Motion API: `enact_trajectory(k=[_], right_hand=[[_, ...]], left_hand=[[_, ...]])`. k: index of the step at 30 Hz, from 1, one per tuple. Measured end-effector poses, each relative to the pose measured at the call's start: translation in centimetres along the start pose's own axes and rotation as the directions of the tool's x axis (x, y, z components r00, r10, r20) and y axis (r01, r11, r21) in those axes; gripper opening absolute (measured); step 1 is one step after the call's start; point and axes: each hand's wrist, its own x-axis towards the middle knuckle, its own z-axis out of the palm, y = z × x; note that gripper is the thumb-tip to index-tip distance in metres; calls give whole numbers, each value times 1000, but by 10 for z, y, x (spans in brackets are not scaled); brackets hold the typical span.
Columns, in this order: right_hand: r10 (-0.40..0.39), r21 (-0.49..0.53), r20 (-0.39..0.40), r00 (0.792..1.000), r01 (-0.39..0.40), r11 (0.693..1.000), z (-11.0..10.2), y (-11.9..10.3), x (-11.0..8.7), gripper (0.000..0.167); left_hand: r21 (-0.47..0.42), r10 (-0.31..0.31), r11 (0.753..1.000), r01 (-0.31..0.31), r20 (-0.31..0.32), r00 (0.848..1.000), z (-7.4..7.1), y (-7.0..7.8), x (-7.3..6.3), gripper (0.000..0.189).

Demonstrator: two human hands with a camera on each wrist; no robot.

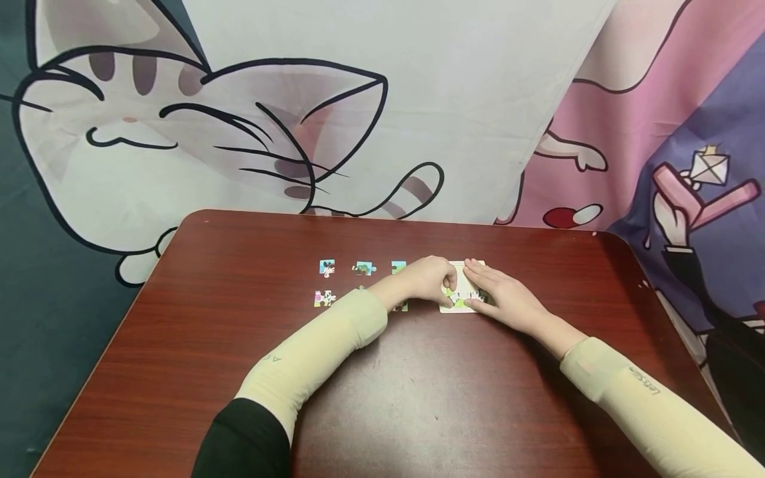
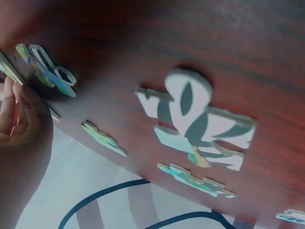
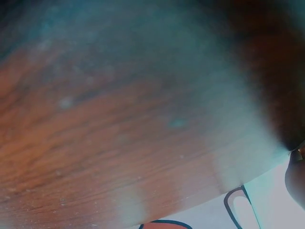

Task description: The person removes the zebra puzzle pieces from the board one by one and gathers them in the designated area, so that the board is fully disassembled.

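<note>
In the head view, my left hand (image 1: 425,279) reaches over the left side of a pale puzzle board (image 1: 459,309). Its fingers curl down, and thumb and index finger pinch what looks like a small green puzzle piece (image 1: 447,292) against the board; the fingers hide most of it. Flat along the board's right edge lies my right hand (image 1: 505,297), fingers extended and steadying it. Green and black-and-white printing shows on the board's lower part between the hands. Close up in the left wrist view are a zebra-striped puzzle piece (image 2: 190,119) and the left hand (image 2: 24,119) at the board's edge.
Loose puzzle pieces lie in two rows left of the board, among them a top-left piece (image 1: 327,267), a green-blue piece (image 1: 364,268) and a lower-left piece (image 1: 325,298). The left forearm partly covers the lower row. A cartoon-printed cloth hangs behind the brown table (image 1: 382,411).
</note>
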Motion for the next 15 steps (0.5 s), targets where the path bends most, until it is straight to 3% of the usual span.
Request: enact_trajectory(k=[15], right_hand=[[-6,-5,3,1000,6,1000,-1,0,0,72]], left_hand=[[30,28,999,-30,53,998,-4,-1,3,30]])
